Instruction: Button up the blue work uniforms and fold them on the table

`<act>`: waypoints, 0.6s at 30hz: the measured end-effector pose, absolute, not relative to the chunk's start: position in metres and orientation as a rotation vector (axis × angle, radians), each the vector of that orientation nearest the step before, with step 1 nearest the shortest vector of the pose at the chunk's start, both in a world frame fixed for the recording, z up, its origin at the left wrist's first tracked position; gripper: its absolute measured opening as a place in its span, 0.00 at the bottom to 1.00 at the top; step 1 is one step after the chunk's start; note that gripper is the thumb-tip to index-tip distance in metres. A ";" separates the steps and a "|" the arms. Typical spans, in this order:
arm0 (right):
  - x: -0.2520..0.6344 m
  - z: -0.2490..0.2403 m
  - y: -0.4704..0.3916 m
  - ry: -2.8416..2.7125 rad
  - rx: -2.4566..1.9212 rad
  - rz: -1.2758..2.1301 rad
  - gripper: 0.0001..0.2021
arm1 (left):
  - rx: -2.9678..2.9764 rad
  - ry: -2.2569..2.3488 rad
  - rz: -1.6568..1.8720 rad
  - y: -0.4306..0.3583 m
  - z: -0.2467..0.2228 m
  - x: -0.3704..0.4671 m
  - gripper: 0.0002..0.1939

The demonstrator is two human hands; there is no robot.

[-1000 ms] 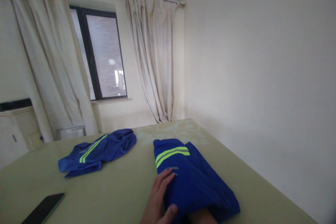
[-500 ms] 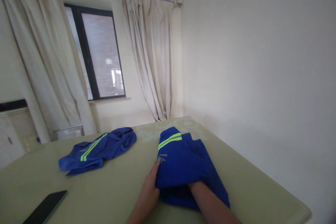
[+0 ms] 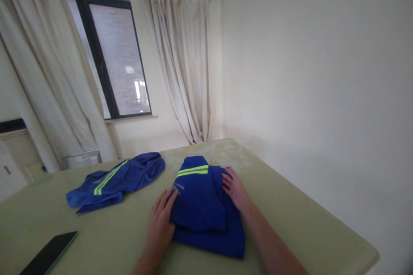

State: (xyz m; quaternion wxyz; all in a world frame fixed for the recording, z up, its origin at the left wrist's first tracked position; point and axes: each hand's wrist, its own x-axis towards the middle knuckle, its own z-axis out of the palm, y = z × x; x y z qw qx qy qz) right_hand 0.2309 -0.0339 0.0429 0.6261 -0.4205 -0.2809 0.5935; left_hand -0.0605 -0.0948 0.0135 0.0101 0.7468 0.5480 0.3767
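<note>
A folded blue garment (image 3: 200, 206) with a yellow-green and grey reflective stripe lies on the table in front of me. Whether it is a jacket or trousers, I cannot tell. My left hand (image 3: 162, 215) rests at its left edge, fingers stretched onto the cloth near a small grey print. On the far right edge lies my right hand (image 3: 235, 189), its fingers apart over the fabric. A lower layer of the cloth shows at the front and right, beyond the upper fold. To the left, a second blue garment (image 3: 116, 184) with the same stripe lies crumpled, apart from both hands.
A dark flat device (image 3: 48, 253), like a tablet or phone, lies at the table's near left. The pale green table (image 3: 290, 219) runs along a white wall on the right. Beige curtains (image 3: 180, 51) and a dark-framed window (image 3: 119, 56) stand behind.
My right hand has come out from under the upper fold and moved to the garment's far right edge. The upper layer now lies flatter. My left hand stays at the left edge, fingers more spread.
</note>
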 end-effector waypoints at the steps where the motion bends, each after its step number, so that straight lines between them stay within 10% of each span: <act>1: 0.233 0.039 -0.032 -0.701 -1.028 1.363 0.22 | 2.487 1.659 1.091 -0.101 0.017 -0.052 0.48; 7: 0.218 0.024 -0.024 -0.965 -1.141 1.276 0.27 | 2.829 1.404 0.655 -0.122 0.008 0.010 0.30; 18: 0.203 0.024 -0.033 -1.261 -1.144 1.105 0.28 | 3.195 0.601 0.952 -0.144 0.027 0.026 0.22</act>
